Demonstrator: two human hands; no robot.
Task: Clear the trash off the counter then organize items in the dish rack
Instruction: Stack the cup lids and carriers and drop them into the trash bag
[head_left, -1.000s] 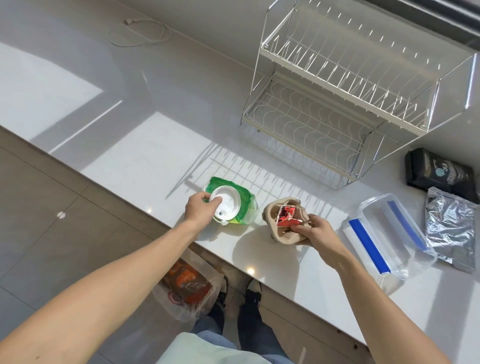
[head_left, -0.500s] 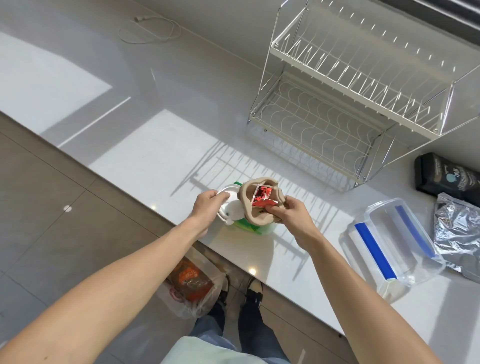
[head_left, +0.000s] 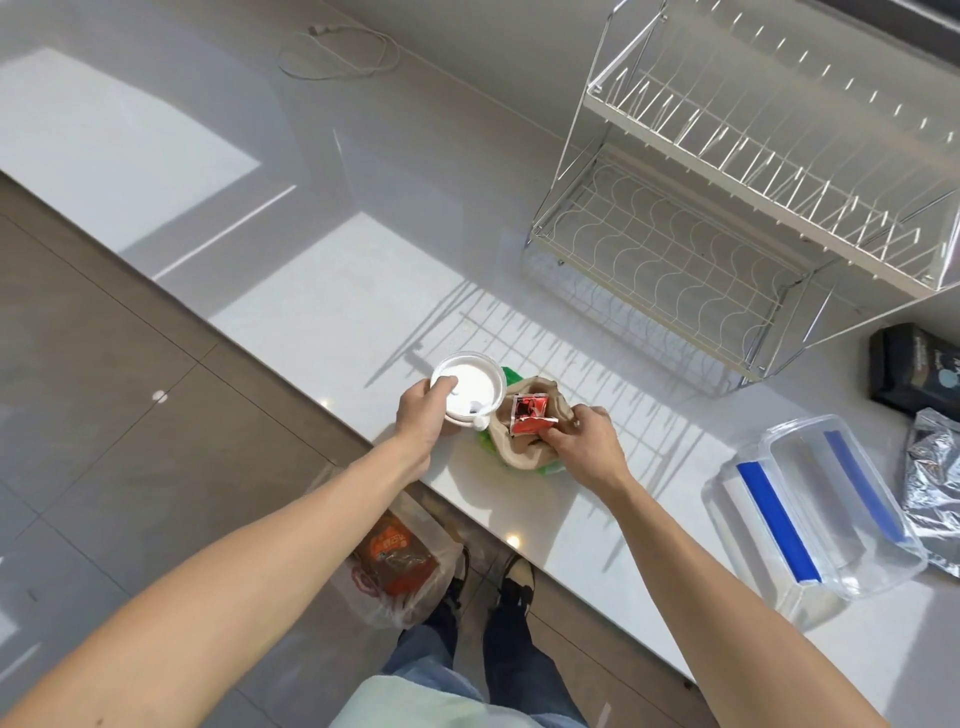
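My left hand (head_left: 427, 415) grips a white plastic cup lid (head_left: 475, 384) at its near-left rim, lifted a little above the counter's front edge. My right hand (head_left: 584, 441) holds a crumpled brown paper wrapper (head_left: 524, 447) with a red sauce packet (head_left: 529, 414) pinched against it. Under the wrapper lies a green plastic package (head_left: 511, 375), mostly hidden. The white two-tier wire dish rack (head_left: 727, 208) stands at the back right with nothing in it.
A clear lidded container with blue clips (head_left: 815, 519) sits on the counter at the right, beside a silver foil bag (head_left: 932, 483) and a black pouch (head_left: 917, 371). A plastic trash bag (head_left: 400, 561) rests on the floor by my feet. A white cable (head_left: 337, 52) lies far back.
My right hand carried the brown wrapper and red packet leftward over the green package. My left hand lifted the white lid off that package and shifted it left.
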